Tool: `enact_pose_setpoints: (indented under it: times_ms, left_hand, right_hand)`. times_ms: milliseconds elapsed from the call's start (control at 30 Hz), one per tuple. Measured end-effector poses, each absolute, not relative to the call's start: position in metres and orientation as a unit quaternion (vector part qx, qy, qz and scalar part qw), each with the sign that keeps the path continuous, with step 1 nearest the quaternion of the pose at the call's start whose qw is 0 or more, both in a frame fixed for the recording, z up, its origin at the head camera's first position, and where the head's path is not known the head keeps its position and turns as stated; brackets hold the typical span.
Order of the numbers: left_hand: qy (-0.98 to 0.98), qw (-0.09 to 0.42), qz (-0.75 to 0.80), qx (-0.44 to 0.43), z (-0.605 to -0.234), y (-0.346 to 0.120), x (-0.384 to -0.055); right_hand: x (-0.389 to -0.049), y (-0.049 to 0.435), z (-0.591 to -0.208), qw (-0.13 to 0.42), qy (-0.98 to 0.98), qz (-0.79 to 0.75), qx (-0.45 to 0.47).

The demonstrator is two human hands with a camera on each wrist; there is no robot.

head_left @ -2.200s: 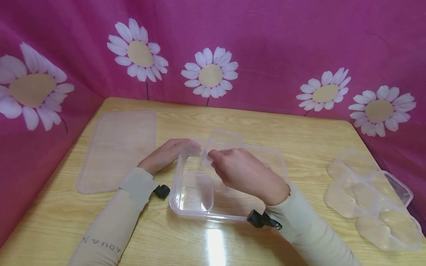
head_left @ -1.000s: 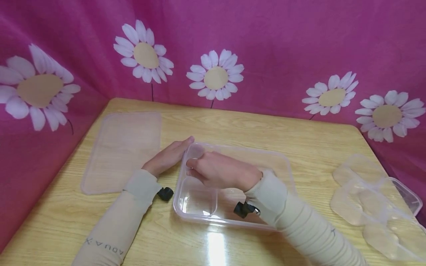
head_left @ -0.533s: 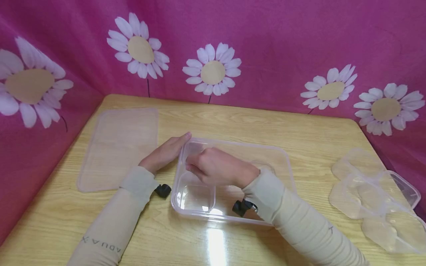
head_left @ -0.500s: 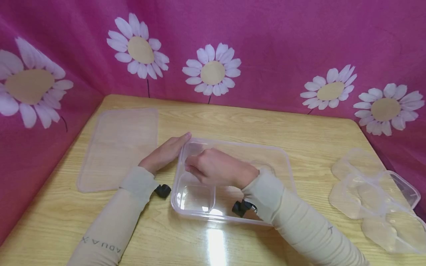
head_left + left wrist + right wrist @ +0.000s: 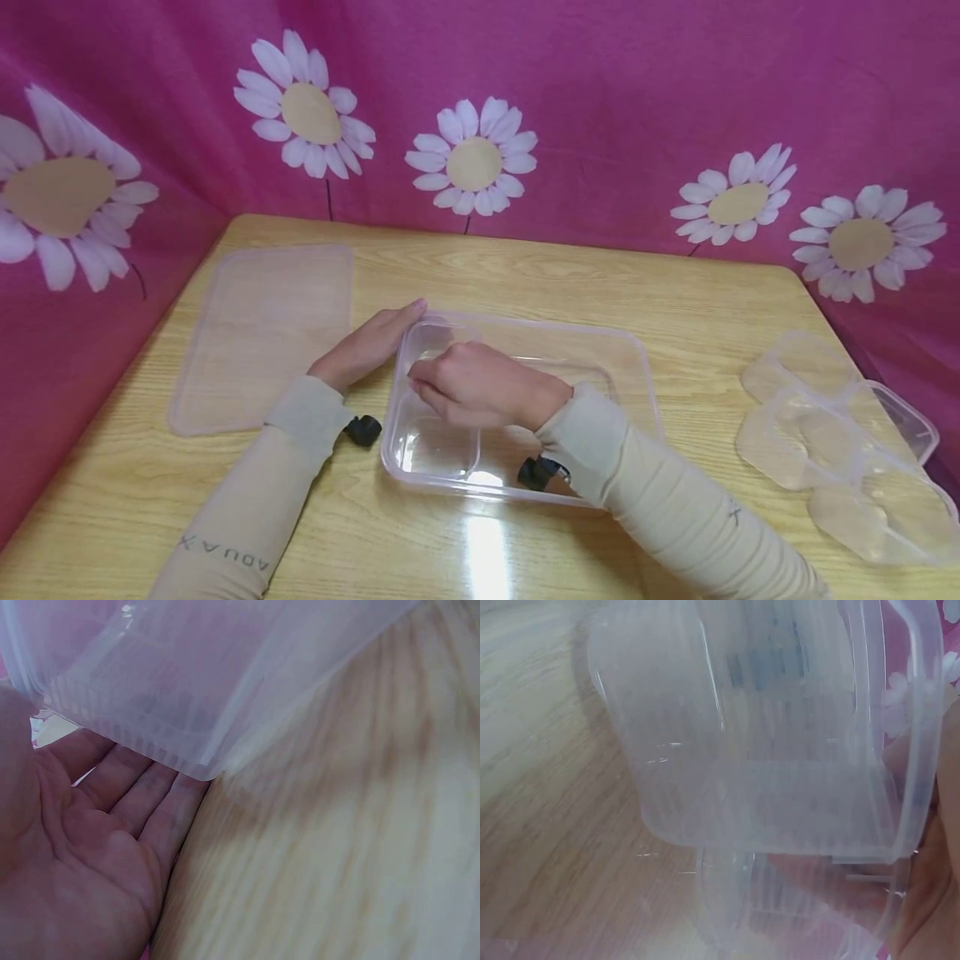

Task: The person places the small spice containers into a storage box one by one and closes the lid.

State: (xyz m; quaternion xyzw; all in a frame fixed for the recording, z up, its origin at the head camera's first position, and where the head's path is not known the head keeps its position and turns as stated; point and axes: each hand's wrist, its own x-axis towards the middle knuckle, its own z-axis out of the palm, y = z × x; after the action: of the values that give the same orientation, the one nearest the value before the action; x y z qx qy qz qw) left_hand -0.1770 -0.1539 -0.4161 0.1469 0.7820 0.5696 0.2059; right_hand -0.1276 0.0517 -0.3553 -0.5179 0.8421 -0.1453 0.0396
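In the head view, a large clear plastic box (image 5: 450, 483) sits on the wooden table. A small clear plastic container (image 5: 431, 450) is in its front left corner. Behind that, in the back left corner, my right hand (image 5: 480, 383) grips another small clear container (image 5: 435, 335), thumb and fingers curled at its rim. The right wrist view shows fingers through the plastic beside a ribbed small container (image 5: 780, 802). My left hand (image 5: 375, 342) lies along the large box's left wall, fingers extended; in the left wrist view its fingertips reach behind the clear wall (image 5: 150, 690).
A flat translucent lid (image 5: 262, 342) lies on the left of the table. Over at the right edge lie several clear curved compartment pieces (image 5: 795, 442), overlapping a clear tray (image 5: 907, 417). A pink curtain (image 5: 600, 100) with white flowers hangs behind the table.
My right hand has brought the second small container from over the large box's back rim leftward and down into its back left corner. My left hand has stayed at the left wall.
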Motion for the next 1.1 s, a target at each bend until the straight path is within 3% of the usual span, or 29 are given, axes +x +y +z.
enact_pose_setpoints:
  times_ms: [1100]
  left_hand:
    - [0.790, 0.206, 0.561, 0.133, -0.4166, -0.1532, -0.1772]
  right_hand:
    - [-0.1293, 0.0537, -0.3579, 0.047, 0.841, -0.142, -0.520]
